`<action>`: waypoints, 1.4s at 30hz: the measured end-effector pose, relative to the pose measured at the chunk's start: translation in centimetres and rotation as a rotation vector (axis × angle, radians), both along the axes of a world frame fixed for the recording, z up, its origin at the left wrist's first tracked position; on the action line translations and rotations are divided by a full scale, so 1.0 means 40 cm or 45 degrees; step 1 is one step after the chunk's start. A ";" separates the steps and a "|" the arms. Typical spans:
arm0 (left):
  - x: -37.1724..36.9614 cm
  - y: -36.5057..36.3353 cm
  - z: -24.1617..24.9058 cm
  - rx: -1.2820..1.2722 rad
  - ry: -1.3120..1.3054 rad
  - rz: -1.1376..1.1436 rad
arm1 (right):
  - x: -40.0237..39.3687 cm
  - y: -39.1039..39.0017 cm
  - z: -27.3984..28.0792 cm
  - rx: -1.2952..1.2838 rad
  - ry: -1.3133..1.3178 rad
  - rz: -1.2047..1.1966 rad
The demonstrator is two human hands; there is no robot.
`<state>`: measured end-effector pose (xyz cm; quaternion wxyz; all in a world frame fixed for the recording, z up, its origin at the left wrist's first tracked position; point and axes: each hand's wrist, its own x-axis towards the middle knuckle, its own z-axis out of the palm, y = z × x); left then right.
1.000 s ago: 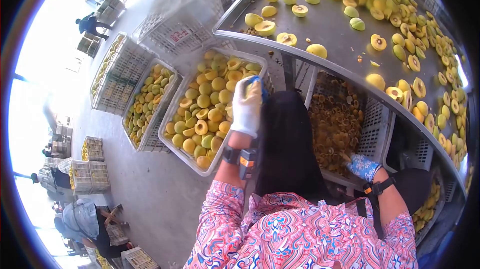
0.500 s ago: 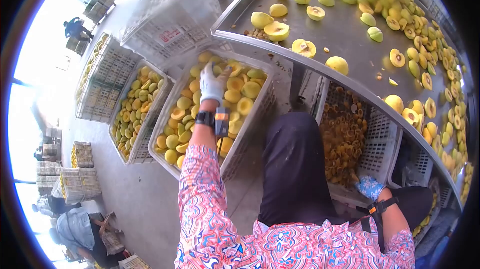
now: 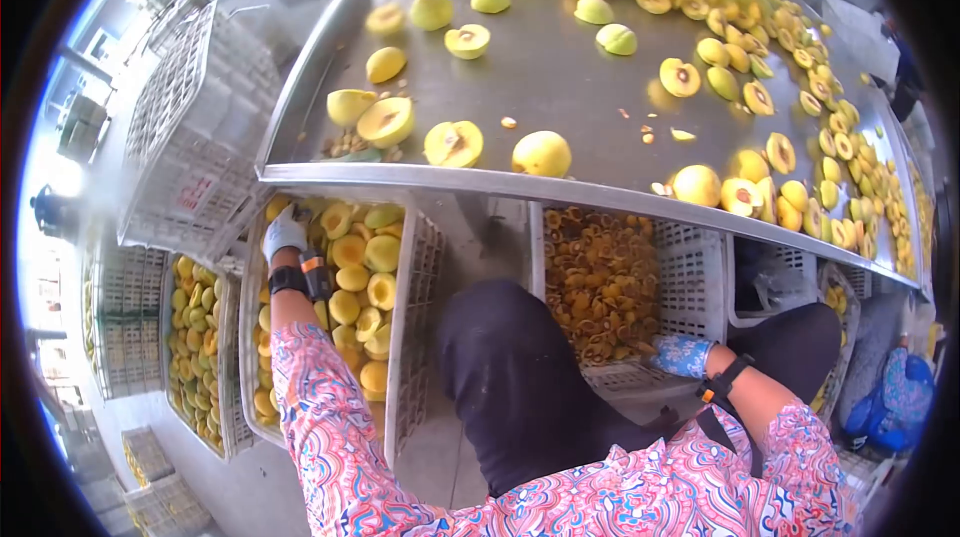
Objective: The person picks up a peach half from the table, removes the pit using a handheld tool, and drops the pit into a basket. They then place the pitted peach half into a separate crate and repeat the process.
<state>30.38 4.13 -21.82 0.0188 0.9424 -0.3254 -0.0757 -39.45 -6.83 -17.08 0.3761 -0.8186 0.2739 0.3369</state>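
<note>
— Where's the left hand point(image 3: 284, 233)?
— White glove, down in the crate of peach halves point(image 3: 360, 282), at its far left corner, resting on the fruit. Whether it grips one, I can't tell.
— And the right hand point(image 3: 681, 356)?
— Blue patterned glove, at the near edge of the crate of pits point(image 3: 598, 282), fingers hidden among them.
— What's above the hands?
— The steel table point(image 3: 560, 77), its rim running just beyond both crates, scattered with whole and halved peaches. One whole peach point(image 3: 541, 153) sits close to the rim, between the two hands.
— Further left of the left hand?
— Another crate of fruit point(image 3: 195, 347), just beside.
</note>
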 end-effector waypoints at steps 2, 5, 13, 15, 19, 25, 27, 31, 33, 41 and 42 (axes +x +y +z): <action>0.037 0.007 -0.020 0.079 0.101 0.024 | 0.024 -0.003 0.021 0.025 -0.012 0.074; -0.023 0.017 0.009 0.109 0.019 -0.007 | 0.016 -0.003 0.021 0.106 -0.017 0.022; -0.466 -0.015 0.293 -1.666 0.013 -0.058 | -0.059 -0.002 -0.043 -0.137 -0.269 0.129; -0.617 -0.084 0.425 -1.594 0.249 -0.261 | -0.062 0.005 -0.042 -0.067 -0.155 0.402; -0.790 -0.269 0.544 -0.801 0.055 -0.952 | -0.045 0.017 0.002 -0.077 -0.369 0.274; -0.885 -0.507 0.487 0.033 0.100 -0.934 | -0.065 -0.007 0.097 -0.078 -0.530 -0.005; -0.894 -0.527 0.490 -0.053 0.091 -1.062 | -0.074 -0.003 0.092 -0.070 -0.526 0.005; -0.961 -0.500 0.520 -0.819 1.000 -0.694 | -0.086 -0.013 0.099 -0.021 -0.598 -0.080; -1.044 -0.422 0.575 -1.037 1.407 -0.648 | -0.094 -0.028 0.152 -0.007 -0.671 -0.196; -1.274 -0.223 0.501 -1.161 2.235 0.221 | -0.101 -0.047 0.343 -0.328 -0.934 -0.734; -1.292 -0.213 0.488 -1.209 2.243 0.136 | -0.093 -0.038 0.333 -0.244 -1.035 -0.901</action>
